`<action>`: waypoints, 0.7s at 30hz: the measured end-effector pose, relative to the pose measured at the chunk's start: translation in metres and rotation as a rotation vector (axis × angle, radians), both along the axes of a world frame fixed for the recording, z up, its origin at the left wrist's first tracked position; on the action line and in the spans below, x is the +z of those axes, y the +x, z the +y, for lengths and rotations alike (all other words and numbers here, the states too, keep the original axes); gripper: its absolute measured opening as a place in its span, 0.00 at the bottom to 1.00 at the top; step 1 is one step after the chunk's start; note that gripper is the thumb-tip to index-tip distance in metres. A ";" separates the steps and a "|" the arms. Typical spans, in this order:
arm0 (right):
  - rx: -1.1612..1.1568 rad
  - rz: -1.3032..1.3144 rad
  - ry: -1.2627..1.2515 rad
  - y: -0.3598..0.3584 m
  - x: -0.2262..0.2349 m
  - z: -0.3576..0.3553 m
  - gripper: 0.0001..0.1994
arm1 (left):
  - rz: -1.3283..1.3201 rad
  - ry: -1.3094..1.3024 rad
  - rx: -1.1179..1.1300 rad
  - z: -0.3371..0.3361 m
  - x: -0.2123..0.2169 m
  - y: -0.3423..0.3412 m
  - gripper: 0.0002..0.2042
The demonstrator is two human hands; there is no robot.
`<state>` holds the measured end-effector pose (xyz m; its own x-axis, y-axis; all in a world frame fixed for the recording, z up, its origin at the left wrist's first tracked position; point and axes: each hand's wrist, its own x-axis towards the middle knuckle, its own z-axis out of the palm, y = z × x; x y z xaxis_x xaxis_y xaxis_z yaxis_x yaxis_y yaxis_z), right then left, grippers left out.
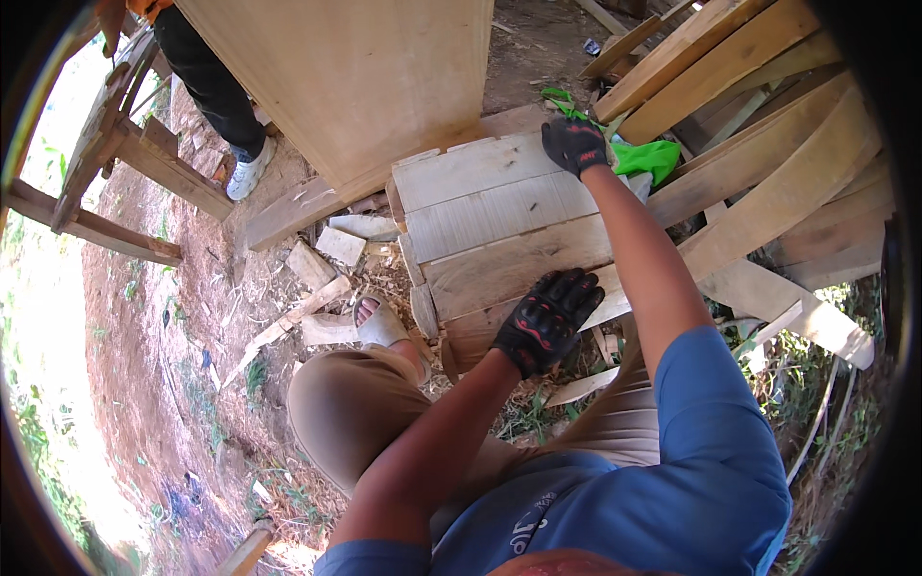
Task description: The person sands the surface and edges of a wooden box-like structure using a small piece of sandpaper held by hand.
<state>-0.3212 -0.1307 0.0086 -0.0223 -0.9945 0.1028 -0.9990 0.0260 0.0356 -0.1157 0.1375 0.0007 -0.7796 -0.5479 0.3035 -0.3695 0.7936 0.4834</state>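
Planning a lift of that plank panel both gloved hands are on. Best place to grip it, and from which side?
Judging by pose: take the plank panel by its two opposite edges, near and far, as the left hand and right hand sit now. It lies flat and wide, so the face offers no hold. Come from the near side; the stacked boards crowd its right and a large board its far left.

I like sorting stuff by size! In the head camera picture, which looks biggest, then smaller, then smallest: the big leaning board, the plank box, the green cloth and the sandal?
1. Leaning board
2. Plank box
3. and 4. Green cloth and sandal: they look about alike, and the cloth is partly hidden, so no ranking.
The fisheye bends sizes near the rim.
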 end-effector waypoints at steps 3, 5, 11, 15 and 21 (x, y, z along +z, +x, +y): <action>-0.061 -0.020 0.040 0.000 -0.002 -0.025 0.22 | -0.022 -0.015 -0.002 0.000 0.002 0.001 0.37; -0.035 -0.019 0.024 -0.002 -0.005 -0.028 0.22 | -0.043 -0.033 0.000 0.001 0.003 0.002 0.37; 0.090 -0.008 0.021 0.007 -0.004 0.041 0.22 | -0.072 -0.095 0.022 0.002 0.001 0.001 0.37; 0.301 0.078 0.069 0.004 0.001 0.101 0.20 | -0.080 -0.123 0.026 0.002 -0.002 0.000 0.35; 0.114 0.133 -0.274 -0.006 -0.003 0.087 0.19 | 0.003 -0.049 0.025 0.004 -0.006 0.000 0.33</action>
